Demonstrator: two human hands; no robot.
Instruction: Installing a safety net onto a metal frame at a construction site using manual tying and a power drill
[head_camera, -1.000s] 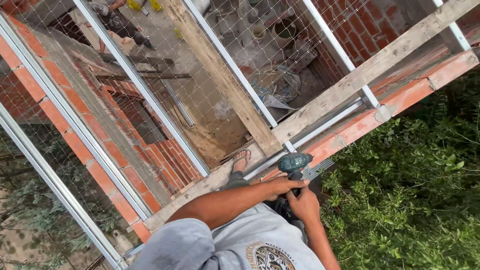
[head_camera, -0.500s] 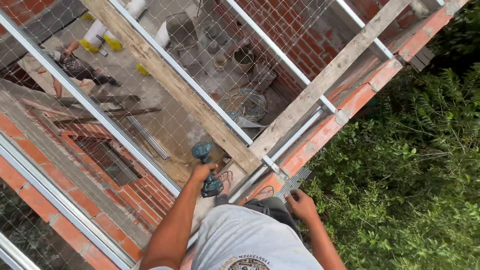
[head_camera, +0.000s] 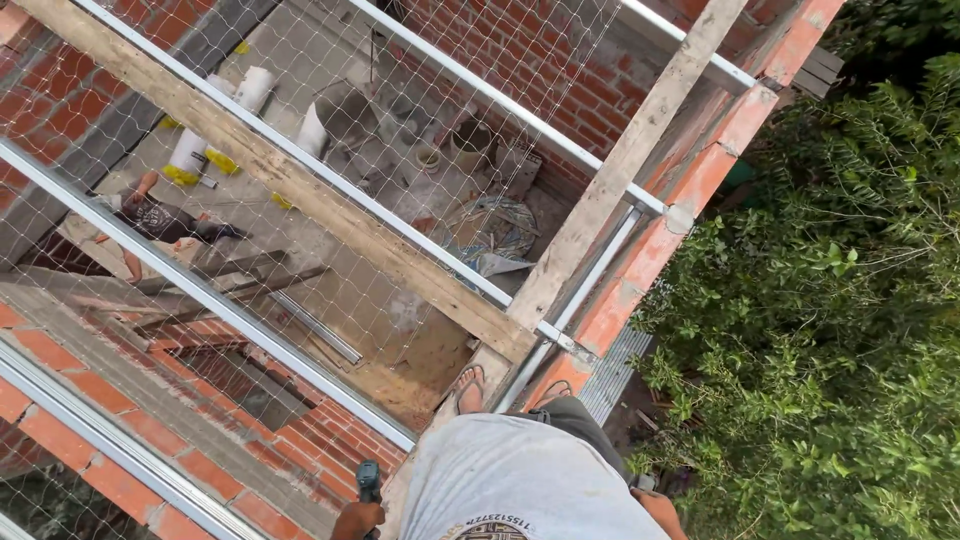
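At the bottom edge, my left hand (head_camera: 355, 521) grips a teal cordless drill (head_camera: 368, 481) that points up beside my grey shirt. Only a sliver of my right hand (head_camera: 658, 508) shows at the bottom right, so its fingers are hidden. My feet in sandals (head_camera: 470, 386) stand on a wooden plank (head_camera: 610, 180) that runs along the top of a red brick wall (head_camera: 700, 190). Wire mesh (head_camera: 330, 150) is stretched over metal rails (head_camera: 200, 295) and a wooden beam (head_camera: 300, 195) in front of me.
Far below the mesh, another person (head_camera: 160, 218) is on a concrete floor with buckets (head_camera: 470, 145), white rolls (head_camera: 250, 90) and loose planks. Dense green bushes (head_camera: 830, 300) fill the right side, beyond the wall's outer edge.
My left hand has dropped with the drill from the rail to the bottom edge. My right hand has slid nearly out of view, and the view has tilted toward the floor below.
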